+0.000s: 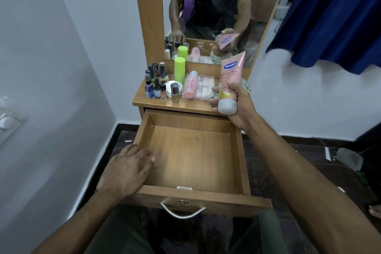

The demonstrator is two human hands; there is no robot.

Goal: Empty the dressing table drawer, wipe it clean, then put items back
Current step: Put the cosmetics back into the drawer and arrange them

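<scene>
Right hand (237, 105) grasped pink tube (229, 82) upright over drawer's (191, 156) far right corner; left hand (127, 169), fingers relaxed, rested on near left rim.

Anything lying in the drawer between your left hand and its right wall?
No. In the head view, only bare drawer floor lies between the left hand and the right wall; the pink tube is in the right hand.

Wooden drawer (191, 156) pulled fully out below the dressing table top (198, 105), bare inside, pink lotion tube (229, 82) cap-down above its right rear corner
</scene>
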